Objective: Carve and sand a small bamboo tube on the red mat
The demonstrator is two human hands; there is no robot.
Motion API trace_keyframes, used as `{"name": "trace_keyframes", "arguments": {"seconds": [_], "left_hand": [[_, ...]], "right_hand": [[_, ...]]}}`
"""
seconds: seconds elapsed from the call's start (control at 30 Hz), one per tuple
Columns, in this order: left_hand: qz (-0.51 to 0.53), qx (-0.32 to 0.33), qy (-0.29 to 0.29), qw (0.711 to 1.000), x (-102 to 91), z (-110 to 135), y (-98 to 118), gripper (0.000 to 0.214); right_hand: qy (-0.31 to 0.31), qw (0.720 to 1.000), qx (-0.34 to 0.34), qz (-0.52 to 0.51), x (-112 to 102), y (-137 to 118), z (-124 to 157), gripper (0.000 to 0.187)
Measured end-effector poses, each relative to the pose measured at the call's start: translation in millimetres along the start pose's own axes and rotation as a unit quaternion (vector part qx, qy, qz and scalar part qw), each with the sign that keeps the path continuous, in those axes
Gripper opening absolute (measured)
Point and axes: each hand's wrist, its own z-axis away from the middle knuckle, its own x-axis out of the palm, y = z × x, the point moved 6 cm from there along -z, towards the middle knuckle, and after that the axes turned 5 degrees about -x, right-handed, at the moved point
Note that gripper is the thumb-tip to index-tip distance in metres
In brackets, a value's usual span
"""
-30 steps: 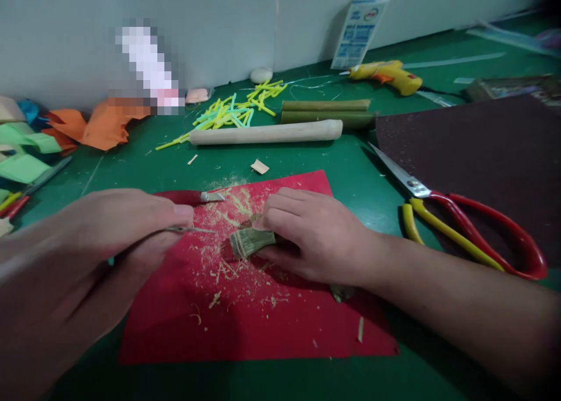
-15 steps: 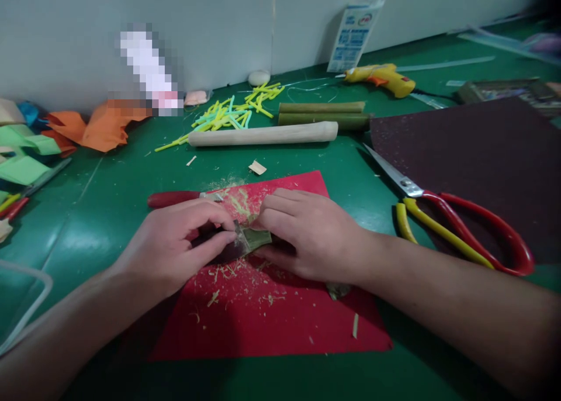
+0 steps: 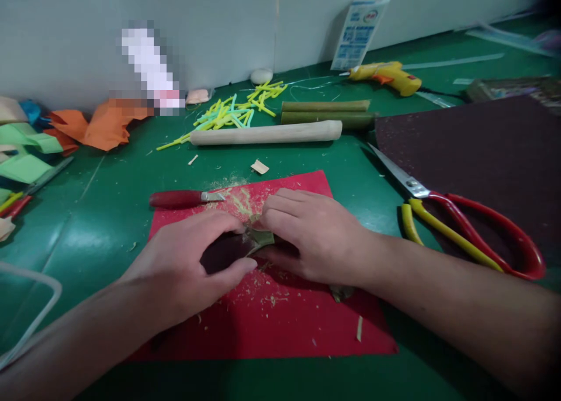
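My right hand (image 3: 313,234) is curled down on a short green bamboo piece (image 3: 262,238) and presses it onto a red sheet (image 3: 280,319) strewn with pale shavings. My left hand (image 3: 188,266) is closed right against the piece's left end, thumb and fingers pinched around a thin blade that is almost wholly hidden. A red-handled knife (image 3: 184,199) lies on the sheet's far left edge, just beyond my left hand.
Red-and-yellow scissors (image 3: 460,225) lie to the right beside a dark sheet (image 3: 473,149). Behind are a wooden dowel (image 3: 267,134), two green bamboo lengths (image 3: 326,111), coloured sticks (image 3: 232,111), a yellow glue gun (image 3: 388,75) and crumpled paper (image 3: 87,126) at the left.
My left hand has come in from the left, with its thin blade, and closed up against the bamboo piece's end. My right hand has stayed on the piece.
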Motion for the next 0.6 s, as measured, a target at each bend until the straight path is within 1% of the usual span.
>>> {"name": "trace_keyframes", "arguments": {"seconds": [0.1, 0.2, 0.33, 0.47, 0.6], "left_hand": [[0.019, 0.035, 0.029, 0.999, -8.5, 3.6, 3.7, 0.025], [0.022, 0.029, 0.057, 0.998, -13.2, 7.0, -0.5, 0.022], [0.025, 0.024, 0.075, 0.997, -6.5, 8.7, -5.7, 0.023], [0.034, 0.049, 0.087, 0.994, -0.1, 6.7, -2.5, 0.025], [0.044, 0.060, 0.093, 0.993, 0.5, 4.9, -0.3, 0.025]], "right_hand": [[-0.006, 1.000, 0.004, 0.005, 1.0, 0.2, -0.1, 0.014], [-0.009, 1.000, 0.009, 0.012, 1.2, 0.2, -0.4, 0.013], [-0.005, 1.000, 0.009, 0.022, 1.1, -0.6, -0.8, 0.013], [-0.005, 1.000, 0.013, 0.027, 1.3, -0.2, -0.7, 0.015], [-0.010, 1.000, 0.013, 0.020, 2.0, 0.3, -0.4, 0.013]]}}
